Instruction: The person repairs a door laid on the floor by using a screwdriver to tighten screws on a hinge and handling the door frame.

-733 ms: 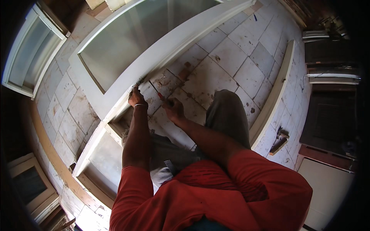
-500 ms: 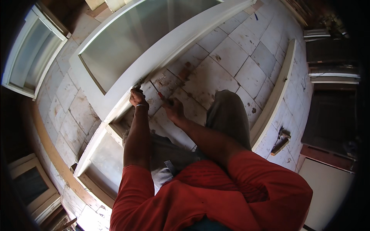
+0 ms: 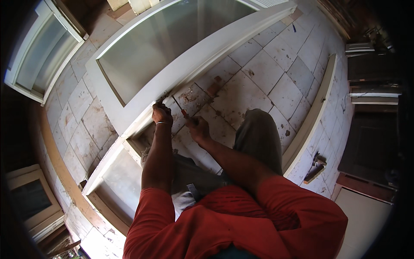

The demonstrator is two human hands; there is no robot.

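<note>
A white glazed door (image 3: 168,73) rests on its long edge in front of me, tilted across the view. My left hand (image 3: 161,114) is closed at the door's near edge, its fingers around a small dark piece that I cannot make out. My right hand (image 3: 199,128) grips a screwdriver (image 3: 184,113) with a red-and-dark handle. The thin shank points up and left toward the door edge, and its tip appears just right of my left fingers. Whether the tip touches anything cannot be told.
Beside my left forearm lies another pale glazed frame (image 3: 97,175). A long wooden board (image 3: 311,123) runs along the tiled floor (image 3: 254,64) at right, with a hand plane-like tool (image 3: 315,167) past it. A small blue object (image 3: 294,28) lies far off. A glazed frame (image 3: 45,56) stands at far left.
The whole view has shifted slightly, moving the door and floor right and down in the picture. Both hands keep nearly the same places by the door edge, with the screwdriver still in the right.
</note>
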